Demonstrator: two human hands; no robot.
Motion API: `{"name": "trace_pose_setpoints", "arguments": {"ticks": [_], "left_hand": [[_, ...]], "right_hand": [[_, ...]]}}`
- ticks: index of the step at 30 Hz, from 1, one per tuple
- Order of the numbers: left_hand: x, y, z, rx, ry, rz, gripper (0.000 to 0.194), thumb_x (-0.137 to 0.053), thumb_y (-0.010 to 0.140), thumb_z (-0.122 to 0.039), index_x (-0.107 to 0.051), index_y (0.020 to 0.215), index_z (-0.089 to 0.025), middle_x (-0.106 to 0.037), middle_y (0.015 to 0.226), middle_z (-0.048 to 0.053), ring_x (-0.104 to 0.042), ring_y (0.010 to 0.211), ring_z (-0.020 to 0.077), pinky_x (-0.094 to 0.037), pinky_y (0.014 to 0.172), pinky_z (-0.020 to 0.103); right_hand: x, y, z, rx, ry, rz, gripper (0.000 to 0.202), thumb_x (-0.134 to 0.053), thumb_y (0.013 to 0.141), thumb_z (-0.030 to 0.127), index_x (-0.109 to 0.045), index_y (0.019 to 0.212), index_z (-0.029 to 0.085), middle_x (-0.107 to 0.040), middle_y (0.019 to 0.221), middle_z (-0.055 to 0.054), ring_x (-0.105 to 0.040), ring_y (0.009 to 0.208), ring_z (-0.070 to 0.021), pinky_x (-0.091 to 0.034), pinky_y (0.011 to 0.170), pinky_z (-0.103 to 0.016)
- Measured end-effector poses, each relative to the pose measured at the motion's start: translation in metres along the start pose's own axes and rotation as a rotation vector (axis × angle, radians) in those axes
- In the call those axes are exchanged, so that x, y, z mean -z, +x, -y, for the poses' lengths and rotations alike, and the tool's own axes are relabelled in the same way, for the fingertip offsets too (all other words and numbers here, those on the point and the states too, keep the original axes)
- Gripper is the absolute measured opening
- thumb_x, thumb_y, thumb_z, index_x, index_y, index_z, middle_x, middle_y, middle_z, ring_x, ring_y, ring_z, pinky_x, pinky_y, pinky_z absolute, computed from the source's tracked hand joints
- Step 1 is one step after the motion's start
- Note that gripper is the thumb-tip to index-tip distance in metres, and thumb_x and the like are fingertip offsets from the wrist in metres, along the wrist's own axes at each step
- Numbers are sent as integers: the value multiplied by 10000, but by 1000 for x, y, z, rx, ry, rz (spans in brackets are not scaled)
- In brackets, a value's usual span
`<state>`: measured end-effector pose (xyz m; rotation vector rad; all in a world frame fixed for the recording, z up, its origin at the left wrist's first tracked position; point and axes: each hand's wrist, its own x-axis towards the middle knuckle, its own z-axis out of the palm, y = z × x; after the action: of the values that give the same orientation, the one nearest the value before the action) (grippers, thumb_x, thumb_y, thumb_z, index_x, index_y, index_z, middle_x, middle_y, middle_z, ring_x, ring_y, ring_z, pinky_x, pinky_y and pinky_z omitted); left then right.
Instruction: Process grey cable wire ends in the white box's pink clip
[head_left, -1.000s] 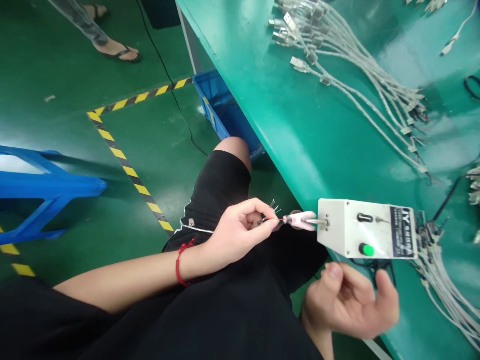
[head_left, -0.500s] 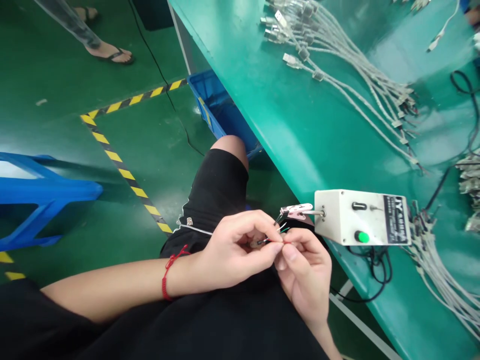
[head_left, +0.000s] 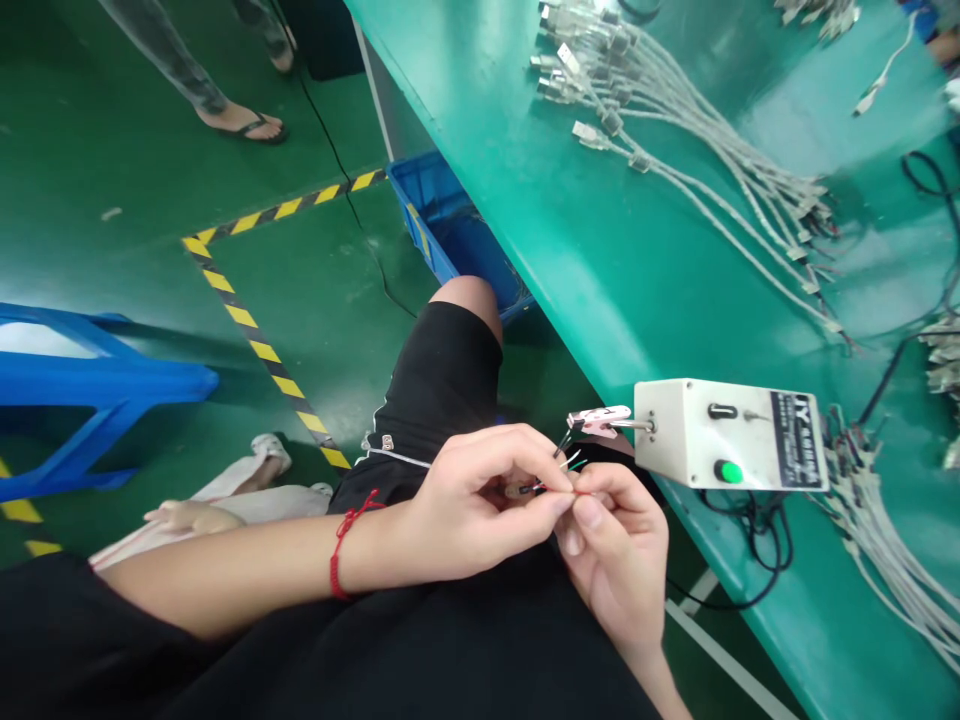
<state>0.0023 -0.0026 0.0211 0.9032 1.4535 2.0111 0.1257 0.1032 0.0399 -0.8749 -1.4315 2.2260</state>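
While the left hand (head_left: pixel 480 495) pinches a thin red wire (head_left: pixel 584 492), the right hand (head_left: pixel 619 555), likewise closed, grips it just alongside.

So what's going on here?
A person's left hand and right hand meet fingertip to fingertip, pinching what looks like a fine red wire. White and green wire ends poke out beside it. Close by, a pale box with a green knob stands on a green bench, a pinkish clip sticking out from it towards the hands. Bundled USB cables also lie on the bench.
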Motion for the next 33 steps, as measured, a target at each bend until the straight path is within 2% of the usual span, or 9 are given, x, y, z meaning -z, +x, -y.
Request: {"name": "trace_pose_setpoints", "arguments": {"ticks": [5,8,12,19,21,23,27,33], "left_hand": [[0,-5,0,-43,7,72,215,-761,841,-26,-724,983,-182,-744,893,81,-701,728,163,-490,544,219],[-2,-8,-2,-52,-3,70,185,-766,842,-41,-733,962,-177,-746,867,81,-692,703,162,-491,541,225],[-6,-11,-5,-13,-45,74,116,-765,857,-76,-744,933,-160,-733,836,77,-653,637,134,-474,517,219],[-9,-22,-3,58,-140,86,75,-767,865,-91,-750,926,-129,-738,854,89,-650,654,128,-469,535,215],[-9,-24,-2,128,-245,97,65,-764,875,-98,-747,931,-124,-735,865,91,-646,664,126,-470,550,219],[-9,-26,-3,261,-398,126,61,-760,890,-112,-738,944,-129,-728,863,83,-631,656,117,-462,541,209],[-6,-28,-3,471,-633,199,65,-769,903,-146,-712,934,-134,-735,845,69,-539,527,56,-403,468,168],[-3,-35,-1,489,-652,223,94,-779,904,-164,-697,937,-132,-724,822,64,-530,504,48,-402,453,158]], "right_hand": [[0,-3,-2,58,112,-11,97,-652,948,249,-741,983,233,-588,625,19,-556,608,-116,-482,630,-241],[1,-4,-4,23,119,-22,111,-666,945,269,-747,1014,235,-612,661,10,-539,601,-117,-474,613,-246],[2,-8,-7,-18,139,18,118,-705,929,295,-763,1018,243,-704,813,-24,-567,612,-115,-466,577,-247],[4,-12,-10,-16,169,24,78,-731,919,285,-769,968,237,-715,845,-16,-550,593,-82,-458,572,-223],[3,-14,-10,-14,176,31,89,-723,922,285,-772,970,228,-701,817,-14,-543,587,-77,-462,577,-218],[2,-16,-10,-1,185,36,105,-711,929,286,-778,967,214,-672,758,-8,-539,585,-73,-462,575,-203],[-1,-18,-10,24,186,61,119,-685,954,268,-782,963,201,-621,655,8,-535,572,-63,-448,558,-167],[-2,-20,-14,41,152,71,42,-748,918,247,-786,920,228,-610,617,29,-510,525,-46,-415,505,-140]]}}
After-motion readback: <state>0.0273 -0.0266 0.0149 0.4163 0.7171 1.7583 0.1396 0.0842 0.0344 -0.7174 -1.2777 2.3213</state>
